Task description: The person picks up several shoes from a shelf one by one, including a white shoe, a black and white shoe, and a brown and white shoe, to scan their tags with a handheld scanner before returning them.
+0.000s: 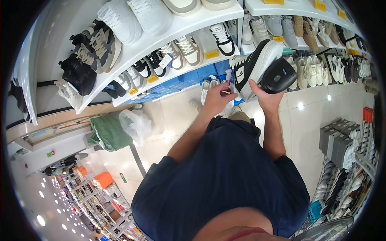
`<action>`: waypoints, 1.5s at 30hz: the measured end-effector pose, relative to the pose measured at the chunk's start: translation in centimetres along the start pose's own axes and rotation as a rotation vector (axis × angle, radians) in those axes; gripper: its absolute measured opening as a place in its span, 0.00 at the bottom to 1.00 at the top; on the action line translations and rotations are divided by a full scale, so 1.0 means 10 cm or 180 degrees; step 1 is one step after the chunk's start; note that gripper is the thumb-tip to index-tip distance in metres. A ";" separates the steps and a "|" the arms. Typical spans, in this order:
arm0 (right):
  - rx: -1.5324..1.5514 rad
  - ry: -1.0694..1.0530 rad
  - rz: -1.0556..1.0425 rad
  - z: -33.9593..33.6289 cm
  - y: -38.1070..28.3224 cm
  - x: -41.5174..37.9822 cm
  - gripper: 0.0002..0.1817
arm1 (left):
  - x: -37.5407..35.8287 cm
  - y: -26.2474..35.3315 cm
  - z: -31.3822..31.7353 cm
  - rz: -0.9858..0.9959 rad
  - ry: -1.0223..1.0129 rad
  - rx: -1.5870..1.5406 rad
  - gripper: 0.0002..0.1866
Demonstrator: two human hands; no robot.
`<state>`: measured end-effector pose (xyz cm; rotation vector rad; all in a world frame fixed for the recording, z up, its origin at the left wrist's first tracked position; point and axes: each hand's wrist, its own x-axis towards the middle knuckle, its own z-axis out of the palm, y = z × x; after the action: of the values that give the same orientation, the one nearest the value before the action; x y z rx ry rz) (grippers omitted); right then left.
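Observation:
In front of me a black-and-white sneaker is tilted up, its thick white sole facing right. My right hand is closed, with its thumb at the sole. A rounded black handheld device, which looks like a barcode scanner, is at this hand too and overlaps the sole. On the sneaker's other side, my left hand pinches a small tag that hangs by the shoe's upper. Most of the right hand's fingers are hidden behind the device and the shoe.
White shelves with rows of sneakers and yellow price labels curve ahead. Blue boxes sit beneath. A green bag and a white plastic bag lie on the tiled floor at left. Grey shoe boxes stand at right.

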<state>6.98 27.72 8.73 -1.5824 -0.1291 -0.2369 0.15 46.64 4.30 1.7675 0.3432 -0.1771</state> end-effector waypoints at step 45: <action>-0.0392 -0.0117 -0.0120 1.02 -0.60 -1.09 0.28 | -0.68 -0.30 -1.11 -0.0235 -0.0140 -0.1665 0.21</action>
<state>-4.21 38.81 11.90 -1.7084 -0.1760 -0.2492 -7.95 57.09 6.04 1.2341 0.3833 -0.1609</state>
